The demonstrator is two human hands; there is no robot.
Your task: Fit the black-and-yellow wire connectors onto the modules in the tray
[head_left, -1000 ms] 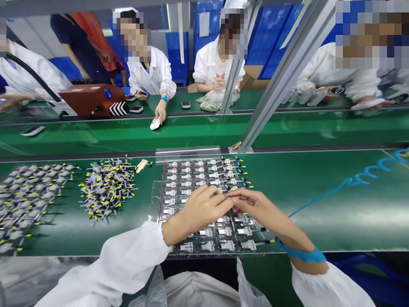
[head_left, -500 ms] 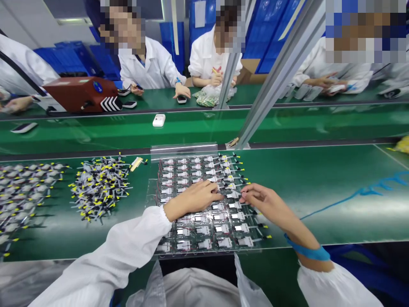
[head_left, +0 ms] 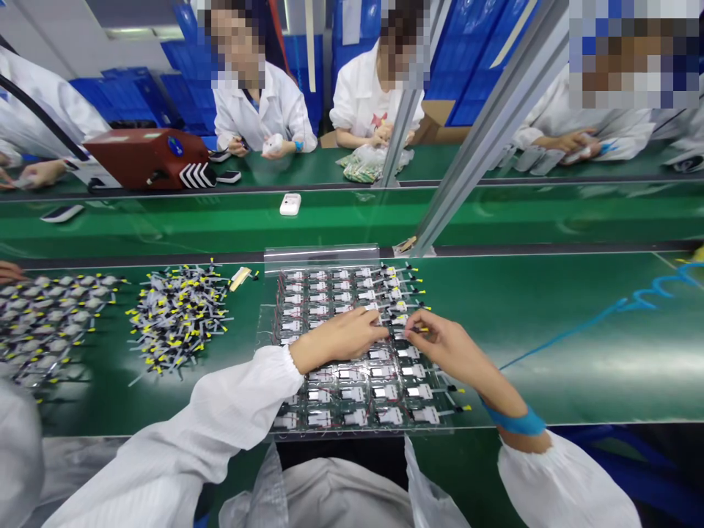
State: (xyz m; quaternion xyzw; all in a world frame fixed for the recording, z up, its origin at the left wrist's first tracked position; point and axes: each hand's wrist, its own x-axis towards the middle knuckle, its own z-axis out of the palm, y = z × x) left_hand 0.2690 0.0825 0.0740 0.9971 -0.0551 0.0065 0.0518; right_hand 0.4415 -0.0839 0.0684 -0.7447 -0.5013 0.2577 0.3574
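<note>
A clear plastic tray (head_left: pixel 363 383) on the green bench holds rows of small white modules with thin red and black wires. My left hand (head_left: pixel 346 336) lies palm down over the middle of the tray, its fingers bent together at a module in the right-hand column; what they grip is hidden. Just to the right, my right hand (head_left: pixel 443 345) pinches a small yellow-tipped part (head_left: pixel 422 330) between thumb and fingertips, close to the left fingertips. Pale strips with black and yellow ends stick out along the tray's right edge.
Left of the tray lies a heap of yellow-tipped strips (head_left: pixel 179 319), with another filled tray (head_left: pixel 52 323) beyond. A blue coiled cord (head_left: pixel 583 323) runs rightward. A metal post (head_left: pixel 484 121) rises behind. A white device (head_left: pixel 290 204) rests on the far belt; co-workers sit opposite.
My right hand has shifted slightly left, and a yellow tip now shows at its fingers. The left hand stays at nearly the same module. A co-worker opposite has lifted a white object.
</note>
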